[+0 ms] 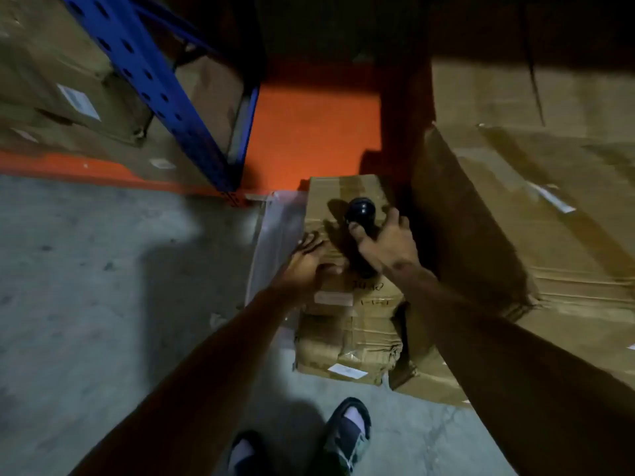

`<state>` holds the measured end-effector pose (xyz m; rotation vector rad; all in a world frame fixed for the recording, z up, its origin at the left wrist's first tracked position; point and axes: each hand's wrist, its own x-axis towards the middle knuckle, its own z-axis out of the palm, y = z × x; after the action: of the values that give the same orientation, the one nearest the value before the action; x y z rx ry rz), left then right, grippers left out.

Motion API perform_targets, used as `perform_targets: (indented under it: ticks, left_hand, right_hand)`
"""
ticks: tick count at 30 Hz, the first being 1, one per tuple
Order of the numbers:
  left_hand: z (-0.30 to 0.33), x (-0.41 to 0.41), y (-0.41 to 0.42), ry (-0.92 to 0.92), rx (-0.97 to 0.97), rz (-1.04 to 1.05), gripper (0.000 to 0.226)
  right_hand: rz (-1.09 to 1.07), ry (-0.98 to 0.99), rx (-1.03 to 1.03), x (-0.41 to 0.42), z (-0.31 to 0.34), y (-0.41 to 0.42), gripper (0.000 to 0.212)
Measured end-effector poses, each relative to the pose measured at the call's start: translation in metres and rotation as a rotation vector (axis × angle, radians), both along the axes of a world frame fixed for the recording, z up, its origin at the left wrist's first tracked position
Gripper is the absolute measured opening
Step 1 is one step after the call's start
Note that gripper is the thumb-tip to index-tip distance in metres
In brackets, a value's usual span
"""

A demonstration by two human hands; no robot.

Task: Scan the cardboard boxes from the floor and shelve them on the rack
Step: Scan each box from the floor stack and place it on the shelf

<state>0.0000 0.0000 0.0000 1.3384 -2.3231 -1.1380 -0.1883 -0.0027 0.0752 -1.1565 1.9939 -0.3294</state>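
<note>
Item: cardboard box (347, 269), on floor beside rack (154, 84) | Grip: our right hand (386, 243) wraps scanner (359, 218); left hand (307, 261) flat on lid | Handling: we judge it crumpled, soft-walled, moderately heavy; lift from bottom edges.

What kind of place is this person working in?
Most likely a warehouse or stockroom: a blue steel rack holding cardboard boxes, more boxes on a bare concrete floor, and a handheld scanner.
</note>
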Motion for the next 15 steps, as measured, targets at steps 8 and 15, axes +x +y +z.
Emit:
perform_targets:
  ticks: [8,15]
  left_hand:
    - [-0.025,0.003,0.012,-0.105,-0.074,0.055,0.05]
    - [-0.021,0.004,0.022,-0.122,-0.175,-0.003,0.052]
  right_hand:
    - [-0.041,-0.05,0.085,0.002,-0.034,-0.025,0.072]
    - [-0.39,-0.449,-0.025,-0.013,-0.018,0.029,0.067]
